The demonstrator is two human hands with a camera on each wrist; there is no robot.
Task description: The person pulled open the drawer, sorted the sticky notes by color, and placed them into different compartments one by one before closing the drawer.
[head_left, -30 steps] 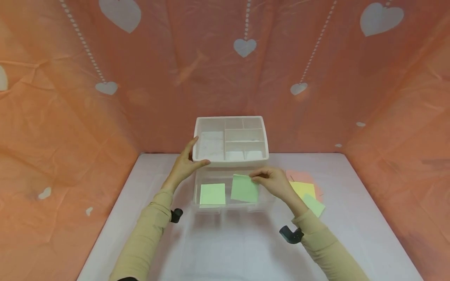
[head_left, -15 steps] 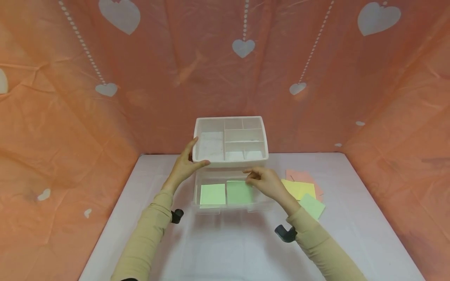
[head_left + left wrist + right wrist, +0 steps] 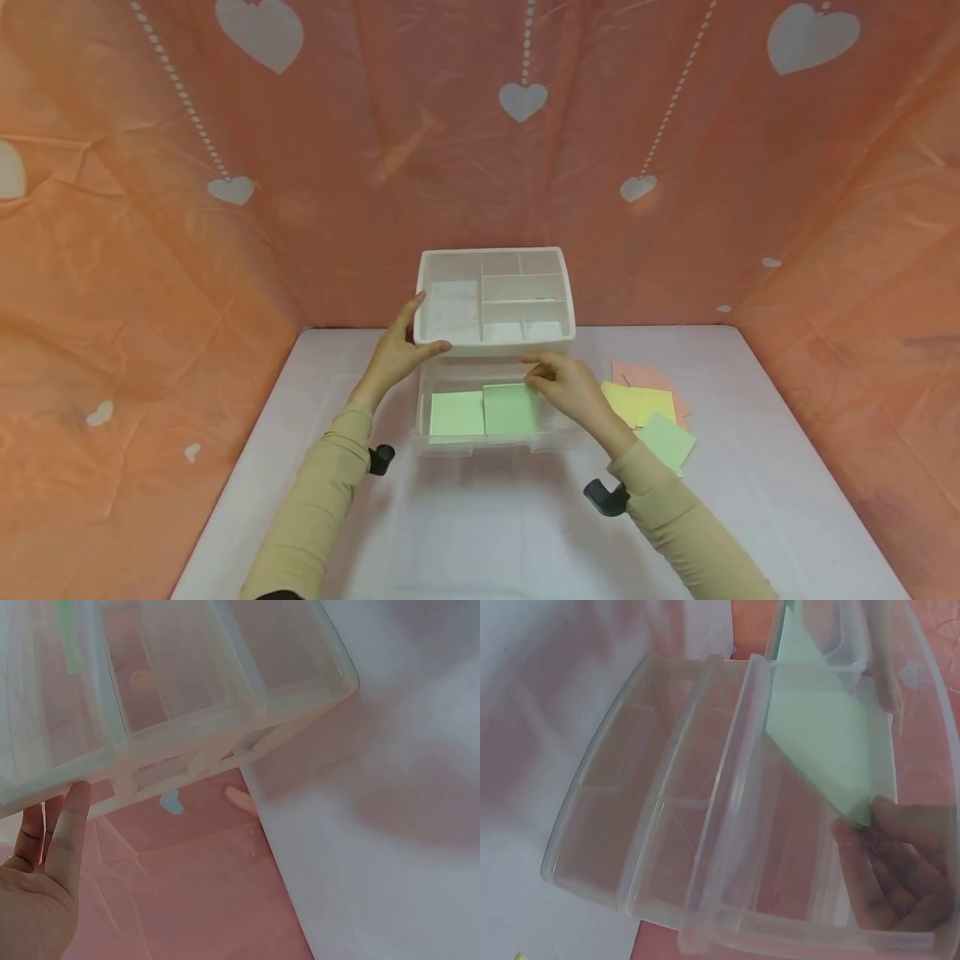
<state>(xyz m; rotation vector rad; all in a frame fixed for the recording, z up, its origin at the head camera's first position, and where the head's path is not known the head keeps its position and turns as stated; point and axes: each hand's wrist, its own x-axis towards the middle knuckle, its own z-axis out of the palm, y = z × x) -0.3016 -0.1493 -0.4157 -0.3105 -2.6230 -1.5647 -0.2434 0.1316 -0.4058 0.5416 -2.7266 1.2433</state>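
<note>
My left hand (image 3: 423,327) grips the left edge of a white divided tray (image 3: 495,260), thumb at its front rim, holding it raised and tilted above a clear plastic box (image 3: 495,444). The left wrist view shows the tray (image 3: 187,727) from below with my left hand (image 3: 45,855) against its edge. Inside the box lie two green sheets side by side, one at the left (image 3: 456,413) and one to its right (image 3: 508,408). My right hand (image 3: 542,375) pinches the far right corner of the right sheet. Through the box wall (image 3: 727,825), the right wrist view shows my right hand (image 3: 885,847) at the corner of the green sheet (image 3: 825,750).
Loose paper squares lie on the white table (image 3: 480,533) right of the box: a pink one (image 3: 637,373), a yellow one (image 3: 637,404) and a green one (image 3: 666,439). Orange cloth with white hearts (image 3: 225,167) walls in the back and both sides.
My right hand has carried the second green sheet down into the box, where it now lies flat beside the first. The left hand and tray have stayed put.
</note>
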